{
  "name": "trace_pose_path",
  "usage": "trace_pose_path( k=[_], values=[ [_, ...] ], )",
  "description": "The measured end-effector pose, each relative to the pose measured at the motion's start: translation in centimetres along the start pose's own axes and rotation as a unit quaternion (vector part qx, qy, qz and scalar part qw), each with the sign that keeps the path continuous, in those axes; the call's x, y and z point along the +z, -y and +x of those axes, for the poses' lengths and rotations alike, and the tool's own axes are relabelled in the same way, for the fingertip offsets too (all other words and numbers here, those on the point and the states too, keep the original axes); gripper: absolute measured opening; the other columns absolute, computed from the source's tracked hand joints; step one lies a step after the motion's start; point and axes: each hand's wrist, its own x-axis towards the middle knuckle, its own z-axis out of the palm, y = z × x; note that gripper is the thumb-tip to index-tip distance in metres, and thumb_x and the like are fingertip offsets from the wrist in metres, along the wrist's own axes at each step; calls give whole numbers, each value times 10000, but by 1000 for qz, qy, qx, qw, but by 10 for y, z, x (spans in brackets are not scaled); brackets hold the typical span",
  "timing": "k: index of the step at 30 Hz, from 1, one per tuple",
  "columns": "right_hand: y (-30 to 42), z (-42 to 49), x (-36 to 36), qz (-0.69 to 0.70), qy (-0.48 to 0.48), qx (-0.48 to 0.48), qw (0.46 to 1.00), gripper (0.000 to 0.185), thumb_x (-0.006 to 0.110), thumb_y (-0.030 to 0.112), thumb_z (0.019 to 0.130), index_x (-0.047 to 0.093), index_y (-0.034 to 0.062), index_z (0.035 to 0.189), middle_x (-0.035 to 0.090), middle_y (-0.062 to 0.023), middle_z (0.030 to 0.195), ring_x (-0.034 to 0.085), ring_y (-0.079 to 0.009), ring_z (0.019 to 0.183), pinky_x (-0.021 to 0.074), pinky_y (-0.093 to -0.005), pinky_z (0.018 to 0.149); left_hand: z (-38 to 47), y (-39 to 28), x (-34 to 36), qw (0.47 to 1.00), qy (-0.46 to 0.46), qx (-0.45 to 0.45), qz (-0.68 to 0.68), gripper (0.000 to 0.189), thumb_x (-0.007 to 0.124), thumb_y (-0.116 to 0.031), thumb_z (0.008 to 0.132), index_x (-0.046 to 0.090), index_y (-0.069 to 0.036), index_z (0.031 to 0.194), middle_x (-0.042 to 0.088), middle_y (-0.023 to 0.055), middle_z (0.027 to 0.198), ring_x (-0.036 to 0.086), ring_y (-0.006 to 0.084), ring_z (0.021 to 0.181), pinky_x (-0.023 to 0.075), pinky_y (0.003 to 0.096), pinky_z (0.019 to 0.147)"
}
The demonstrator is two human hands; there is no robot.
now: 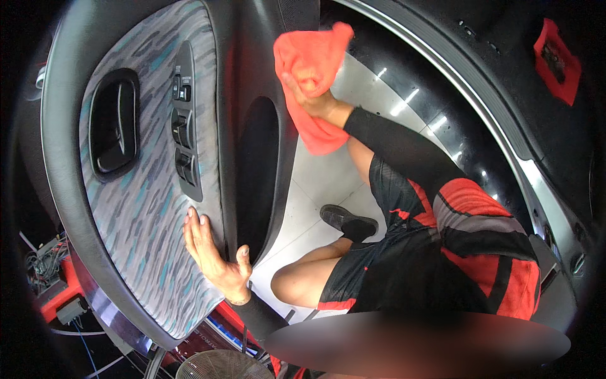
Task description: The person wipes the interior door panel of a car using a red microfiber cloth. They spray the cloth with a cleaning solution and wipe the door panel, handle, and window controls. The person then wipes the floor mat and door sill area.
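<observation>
My left hand [215, 260] lies on the patterned fabric of a car door's inner panel [142, 227], with the thumb spread towards the door's edge. Just above its fingertips is the power-window switch panel [186, 128]. Bunched in my right hand [315, 102] is a red cloth [307, 52], which covers most of the fingers. That hand is near the dark lower trim of the door, above the door pocket [258, 175]; whether the cloth touches the trim I cannot tell. A black interior door handle [113, 125] sits in its recess farther left.
The car's door sill [473, 94] curves along the right, with a red piece of material [558, 71] on the dark surface beyond. A fan guard [222, 365] stands at the bottom. Tangled wires [49, 258] lie on a red unit at left. My shoe [350, 222] is on pale floor tiles.
</observation>
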Motion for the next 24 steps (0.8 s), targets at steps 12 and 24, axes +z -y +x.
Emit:
trace_pose_path(
  k=[12,24],
  values=[
    [-156,2,-46,-168,-79,272,944,647,612,583,1012,727,-54,992,727,-271,835,720,-413,762,551,-477,697,2,0,0,1000,-7,-5,7,823,547,-644,1000,513,1,1510,525,260,1542,469,481,1429,330,579,1201],
    [-39,-5,-39,-183,-24,373,909,774,519,590,1061,588,-74,669,570,-217,569,611,-308,581,462,-527,590,3,-2,1,1000,-6,-14,7,806,510,-636,1020,524,15,1495,531,258,1536,474,478,1422,335,570,1198]
  ],
)
